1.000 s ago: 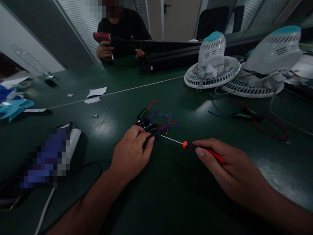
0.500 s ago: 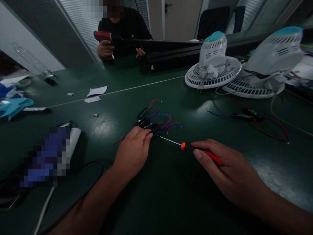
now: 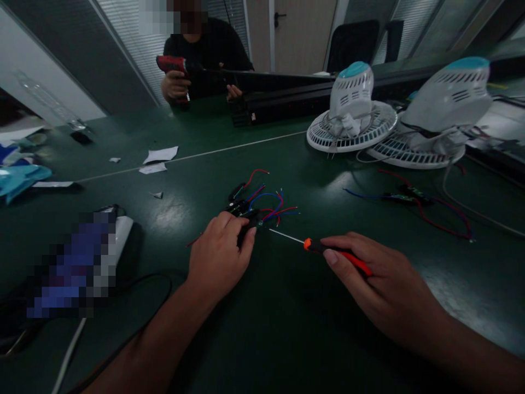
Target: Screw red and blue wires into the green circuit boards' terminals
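Observation:
My right hand (image 3: pixel 377 273) is closed around the red and black handle of a screwdriver (image 3: pixel 314 246). The screwdriver's thin metal shaft points left, its tip just short of the small board by my left hand. With curled fingers, my left hand (image 3: pixel 219 243) grips a small black wired circuit module (image 3: pixel 255 219); the hand hides most of it. Beside and behind that lie several similar black modules (image 3: pixel 237 191) with red and blue wires (image 3: pixel 273 205) fanning to the right.
Two white fans (image 3: pixel 350 126) lie face down at back right, with more wired modules (image 3: pixel 404 196) before them. Paper scraps (image 3: pixel 159 156) lie at left, near a blurred-out device (image 3: pixel 77 262) and cables. Across the green table (image 3: pixel 303 328), a person holds a red power drill (image 3: pixel 170 64).
The thumb of my left hand has shifted a little, and a green board end now shows by it. The screwdriver stays almost in place. The whole view has turned slightly.

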Tool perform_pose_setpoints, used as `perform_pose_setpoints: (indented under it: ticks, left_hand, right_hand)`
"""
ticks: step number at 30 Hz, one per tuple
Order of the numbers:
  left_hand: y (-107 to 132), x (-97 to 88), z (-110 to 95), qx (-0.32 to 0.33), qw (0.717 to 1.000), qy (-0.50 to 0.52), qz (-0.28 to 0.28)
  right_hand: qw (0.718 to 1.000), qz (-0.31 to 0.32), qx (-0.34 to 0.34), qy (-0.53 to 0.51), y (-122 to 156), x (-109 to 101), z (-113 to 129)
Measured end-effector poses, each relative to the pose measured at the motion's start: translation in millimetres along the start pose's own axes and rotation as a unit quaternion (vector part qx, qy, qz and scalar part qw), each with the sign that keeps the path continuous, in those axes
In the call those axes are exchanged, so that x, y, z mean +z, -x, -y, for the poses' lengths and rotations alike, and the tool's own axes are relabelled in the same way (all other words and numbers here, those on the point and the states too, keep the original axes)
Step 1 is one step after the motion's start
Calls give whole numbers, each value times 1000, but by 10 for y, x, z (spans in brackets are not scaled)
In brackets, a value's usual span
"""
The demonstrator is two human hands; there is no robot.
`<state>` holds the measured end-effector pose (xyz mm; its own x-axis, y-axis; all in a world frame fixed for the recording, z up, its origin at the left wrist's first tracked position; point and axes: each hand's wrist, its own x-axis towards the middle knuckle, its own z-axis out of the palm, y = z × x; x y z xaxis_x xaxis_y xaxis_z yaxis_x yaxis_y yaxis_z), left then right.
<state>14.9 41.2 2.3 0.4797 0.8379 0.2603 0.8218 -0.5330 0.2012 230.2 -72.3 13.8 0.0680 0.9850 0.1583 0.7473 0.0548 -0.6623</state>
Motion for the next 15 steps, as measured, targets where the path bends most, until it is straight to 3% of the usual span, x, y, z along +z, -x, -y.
perform_pose_setpoints:
  ticks: [6, 10, 15]
  left_hand:
    - [18, 2, 22, 45, 998, 2, -34]
    - [35, 0, 13, 93, 995, -14, -33]
    - [19, -7, 33, 85, 995, -56, -7]
  right_hand:
    - [995, -29, 65, -74, -20, -42, 38]
    - [972, -75, 140, -172, -91, -61, 12]
    - [945, -136, 193, -228, -146, -335, -91]
